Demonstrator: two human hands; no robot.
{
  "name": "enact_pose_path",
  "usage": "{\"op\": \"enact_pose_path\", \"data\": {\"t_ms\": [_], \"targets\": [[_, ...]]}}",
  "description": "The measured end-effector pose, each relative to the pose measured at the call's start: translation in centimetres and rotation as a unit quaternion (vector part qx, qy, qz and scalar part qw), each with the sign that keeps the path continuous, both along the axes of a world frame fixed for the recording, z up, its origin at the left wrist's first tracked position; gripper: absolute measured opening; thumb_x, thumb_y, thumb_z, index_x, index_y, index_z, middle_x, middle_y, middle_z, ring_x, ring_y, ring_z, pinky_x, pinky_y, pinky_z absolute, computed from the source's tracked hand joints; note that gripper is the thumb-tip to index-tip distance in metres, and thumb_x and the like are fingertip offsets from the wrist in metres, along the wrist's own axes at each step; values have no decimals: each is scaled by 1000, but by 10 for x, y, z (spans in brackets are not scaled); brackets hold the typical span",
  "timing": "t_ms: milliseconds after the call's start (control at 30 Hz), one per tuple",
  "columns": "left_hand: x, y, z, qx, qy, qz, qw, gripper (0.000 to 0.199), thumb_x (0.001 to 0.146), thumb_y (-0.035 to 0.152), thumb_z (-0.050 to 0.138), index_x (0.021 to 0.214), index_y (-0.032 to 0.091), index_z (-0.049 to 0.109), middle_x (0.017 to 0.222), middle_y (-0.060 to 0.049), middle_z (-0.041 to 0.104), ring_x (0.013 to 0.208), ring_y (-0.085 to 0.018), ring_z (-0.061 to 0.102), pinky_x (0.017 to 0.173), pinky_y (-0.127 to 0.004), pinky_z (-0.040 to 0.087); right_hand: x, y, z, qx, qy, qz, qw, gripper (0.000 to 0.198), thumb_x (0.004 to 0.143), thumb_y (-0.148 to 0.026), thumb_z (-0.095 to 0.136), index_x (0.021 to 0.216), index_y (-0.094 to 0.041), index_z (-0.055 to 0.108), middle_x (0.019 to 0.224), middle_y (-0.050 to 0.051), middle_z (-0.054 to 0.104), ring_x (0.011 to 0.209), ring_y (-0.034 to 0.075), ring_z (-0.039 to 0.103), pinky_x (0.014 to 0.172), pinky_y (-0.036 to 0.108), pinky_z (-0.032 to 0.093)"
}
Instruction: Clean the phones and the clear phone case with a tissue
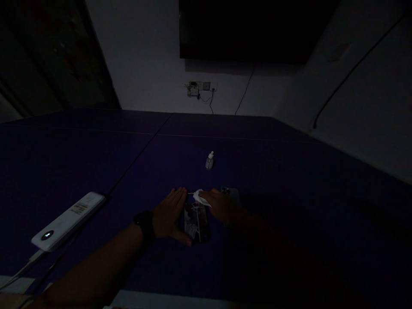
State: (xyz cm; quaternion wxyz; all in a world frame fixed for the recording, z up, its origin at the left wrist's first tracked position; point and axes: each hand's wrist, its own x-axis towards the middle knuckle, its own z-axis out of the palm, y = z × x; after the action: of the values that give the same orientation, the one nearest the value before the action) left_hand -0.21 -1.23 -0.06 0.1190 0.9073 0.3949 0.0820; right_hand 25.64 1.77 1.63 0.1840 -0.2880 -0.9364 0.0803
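small bottle (210, 160) upright on blue table (289, 171); white power bank (68, 220) at left; wall socket (199, 87); dark screen (251, 30) above.

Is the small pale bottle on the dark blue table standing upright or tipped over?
Upright. The small pale bottle stands on its base on the dark blue table, cap pointing up, beyond both hands.

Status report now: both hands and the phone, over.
Left hand flat, steadying phone. Right hand holds white wipe on its top edge. Small bottle stands beyond, apart.

Left hand (169, 216) flat, fingers together; right hand (219, 206) curled, both forearms outstretched.
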Motion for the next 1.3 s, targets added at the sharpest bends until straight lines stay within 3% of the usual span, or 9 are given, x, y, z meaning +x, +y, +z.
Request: {"op": "enact_pose_path", "data": {"t_ms": [100, 233, 400, 500, 600, 800, 1000, 1167, 1300], "targets": [[1, 0, 1, -10, 4, 9, 1000, 145, 60, 94, 56, 156, 2, -1, 160, -33, 9, 149, -48, 14, 118, -63, 15, 1, -2, -5, -3, -28, -11, 1000, 62, 83, 2, 44, 142, -15, 50, 139, 14, 59, 101, 23, 60, 90, 39, 52], [2, -1, 0, -7, -1, 11, 1000, 143, 61, 94, 54, 157, 3, -1, 161, -32, 8, 149, -47, 13, 118, -63, 15, 2, -7, -7, 54, -90, -27, 994, 54, 90, -4, 45, 142, -18, 52, 148, 12, 52, 87, 21, 57, 81, 39, 52], [2, -1, -1, -1, 6, 13, 1000, 144, 61, 94, 55, 157, 3, -1, 161, -31, 8, 149, -47, 12, 119, -62, 14, -3, -13, -1, 113, -117, -58, 985, 43, 97, -9, 45, 136, -20, 57, 140, 10, 60, 85, 21, 59, 78, 36, 53], [2, -1, 2, -7, 21, 15, 1000, 142, 63, 93, 54, 156, 1, -1, 161, -32, 7, 150, -46, 11, 120, -61, 13, -7, -11, 3, 107, -103, -52, 988, 36, 98, -10, 48, 130, -17, 61, 127, 11, 65, 99, 23, 61, 87, 36, 53], [1, -2, 3, -11, 24, 14, 1000, 141, 64, 93, 54, 156, 1, -2, 161, -32, 7, 150, -45, 11, 120, -61, 13, -7, -8, 2, 92, -72, -27, 993, 37, 100, -10, 43, 131, -17, 60, 131, 11, 64, 105, 23, 61, 92, 37, 52], [1, -2, 0, -1, 12, 11, 1000, 143, 62, 93, 55, 156, 5, -7, 162, -30, 6, 150, -46, 11, 120, -60, 13, 7, -3, -6, 67, -74, 34, 994, 46, 100, -11, 37, 144, -17, 50, 146, 11, 55, 89, 20, 60, 82, 35, 53], [0, -2, 0, -3, 17, 11, 1000, 142, 63, 93, 53, 157, 6, -7, 162, -30, 5, 150, -46, 11, 119, -60, 13, -1, 1, -7, 64, -68, -23, 995, 48, 98, -7, 38, 144, -18, 49, 147, 8, 53, 98, 22, 58, 89, 35, 50], [-1, -1, -2, 2, 26, 13, 1000, 143, 63, 93, 54, 156, 5, -9, 162, -30, 5, 150, -45, 11, 120, -59, 13, 3, -4, -5, 46, -80, 29, 995, 48, 97, -9, 41, 143, -21, 50, 146, 6, 54, 83, 18, 56, 76, 31, 49], [-1, 0, -3, 5, 23, 7, 1000, 141, 64, 93, 53, 157, 7, -10, 162, -30, 5, 150, -45, 11, 119, -60, 14, 1, 0, -4, 52, -62, -7, 997, 48, 96, -6, 39, 141, -15, 52, 145, 10, 55, 84, 20, 54, 79, 33, 49]]}}
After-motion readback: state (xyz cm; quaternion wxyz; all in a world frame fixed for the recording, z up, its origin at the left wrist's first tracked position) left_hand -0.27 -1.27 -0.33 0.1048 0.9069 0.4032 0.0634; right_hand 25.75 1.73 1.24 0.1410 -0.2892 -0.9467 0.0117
